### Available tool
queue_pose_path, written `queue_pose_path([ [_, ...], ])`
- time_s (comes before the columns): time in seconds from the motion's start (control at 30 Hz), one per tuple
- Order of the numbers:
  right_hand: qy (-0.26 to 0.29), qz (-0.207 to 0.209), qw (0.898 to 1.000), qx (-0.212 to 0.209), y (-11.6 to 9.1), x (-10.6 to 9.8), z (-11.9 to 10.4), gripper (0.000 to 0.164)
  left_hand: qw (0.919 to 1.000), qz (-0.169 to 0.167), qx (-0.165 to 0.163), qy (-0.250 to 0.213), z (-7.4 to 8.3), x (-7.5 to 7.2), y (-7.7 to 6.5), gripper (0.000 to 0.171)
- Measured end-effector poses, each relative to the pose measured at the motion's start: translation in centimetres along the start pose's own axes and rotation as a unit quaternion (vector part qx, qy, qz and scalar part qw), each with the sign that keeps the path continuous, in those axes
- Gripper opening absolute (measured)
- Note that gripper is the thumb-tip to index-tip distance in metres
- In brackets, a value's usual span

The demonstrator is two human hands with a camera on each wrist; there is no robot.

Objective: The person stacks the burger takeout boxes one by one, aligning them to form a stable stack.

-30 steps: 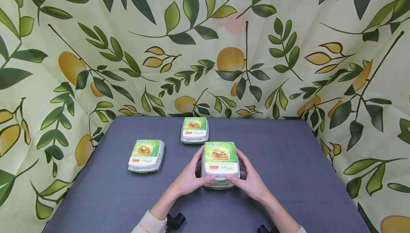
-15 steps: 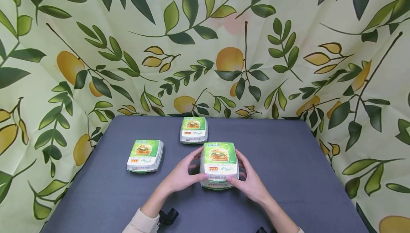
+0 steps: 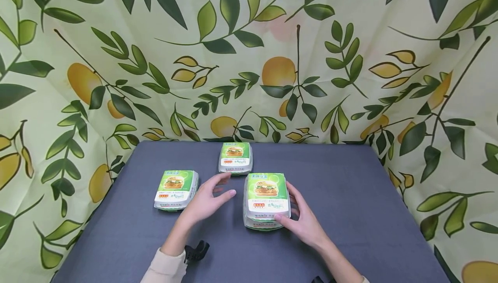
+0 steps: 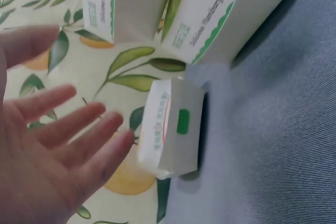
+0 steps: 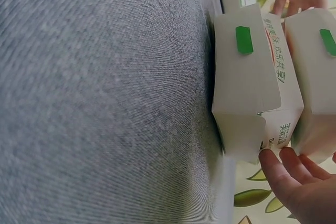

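Note:
Two white and green burger boxes are stacked near the middle of the table: an upper burger box (image 3: 266, 192) over a lower burger box (image 3: 261, 225). My right hand (image 3: 305, 224) holds the stack's right side, thumb on the upper box's front corner and fingers behind its side. In the right wrist view, fingertips (image 5: 269, 162) touch the sides of the boxes. My left hand (image 3: 206, 200) is off the stack, apart from it on the left, fingers relaxed and nothing held. The left wrist view shows its palm (image 4: 37, 177) bare.
Another burger box (image 3: 177, 190) lies to the left of my left hand. A further burger box (image 3: 235, 158) sits at the back, behind the stack. Dark grey cloth covers the table (image 3: 350, 213), and a leaf-and-fruit-patterned curtain (image 3: 249, 58) surrounds its back and sides.
My left hand has let go of the stack and moved left, away from it. The right hand keeps its place on the right side. The stacked boxes have barely shifted.

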State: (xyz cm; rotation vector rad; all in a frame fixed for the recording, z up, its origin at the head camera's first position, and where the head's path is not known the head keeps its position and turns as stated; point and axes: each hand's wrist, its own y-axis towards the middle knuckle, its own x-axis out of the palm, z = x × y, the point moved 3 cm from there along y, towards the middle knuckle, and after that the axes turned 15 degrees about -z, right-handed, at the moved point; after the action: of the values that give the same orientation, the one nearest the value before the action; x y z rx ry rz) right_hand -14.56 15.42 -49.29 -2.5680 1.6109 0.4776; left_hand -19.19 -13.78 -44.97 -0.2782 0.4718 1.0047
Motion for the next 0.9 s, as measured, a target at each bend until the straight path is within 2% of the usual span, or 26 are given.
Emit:
queue_pose_path([
  [0.17, 0.004, 0.001, 1.0, -0.001, 0.0, 0.0, -0.1, 0.089, 0.9959, 0.077, -0.031, 0.036, -0.7, -0.7, 1.1, 0.058],
  [0.3, 0.001, 0.001, 1.0, -0.004, 0.0, 0.0, 0.0, 0.089, 0.9906, 0.113, -0.05, 0.059, -1.5, -1.0, 2.5, 0.063],
  [0.5, -0.002, 0.0, 1.0, -0.002, 0.1, 0.1, 0.1, 0.088, 0.9875, 0.134, -0.066, 0.049, -2.8, -1.1, 4.5, 0.069],
  [0.67, 0.002, 0.001, 1.0, 0.0, 0.0, 0.1, 0.1, 0.088, 0.9879, 0.138, -0.061, 0.034, -3.8, -1.0, 5.9, 0.074],
  [0.9, 0.005, 0.01, 1.0, -0.007, 0.0, 0.3, 0.0, 0.086, 0.9869, 0.14, -0.076, 0.024, -4.7, -0.9, 7.3, 0.083],
])
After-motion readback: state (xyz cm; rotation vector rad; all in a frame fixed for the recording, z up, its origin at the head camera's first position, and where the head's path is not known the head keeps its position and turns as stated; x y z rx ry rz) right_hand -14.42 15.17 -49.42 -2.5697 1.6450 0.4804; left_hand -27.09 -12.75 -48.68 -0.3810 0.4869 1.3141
